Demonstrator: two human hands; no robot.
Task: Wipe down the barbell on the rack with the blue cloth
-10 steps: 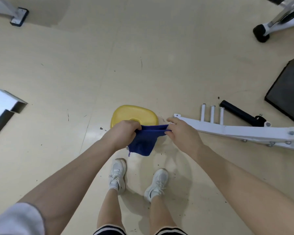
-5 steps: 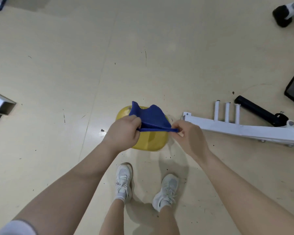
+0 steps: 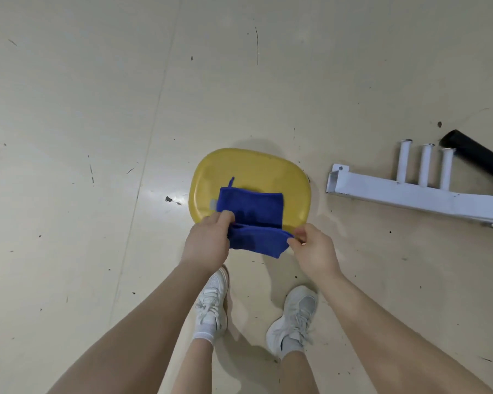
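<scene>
- Looking down from the head camera, both bare arms reach forward over a pale, scuffed floor (image 3: 97,109).
- The left hand (image 3: 207,245) pinches the left edge of a folded blue microfibre cloth (image 3: 254,223), thumb and fingers closed on the fabric.
- The right hand (image 3: 313,248) grips the cloth's right corner between thumb and fingertips.
- The cloth is held taut between the two hands, one flap standing up beyond the fold and one hanging below it, in front of a rounded yellow plastic stool seat (image 3: 256,172).
- A small loop sticks up from the cloth's upper left corner.
- Two white laced trainers (image 3: 212,302) stand on the floor under the hands.
- To the right lies a white metal frame beam (image 3: 410,196) with three short white pegs (image 3: 424,163), and a black cylindrical roller (image 3: 475,155) just beyond them.
- No barbell appears in this view.
</scene>
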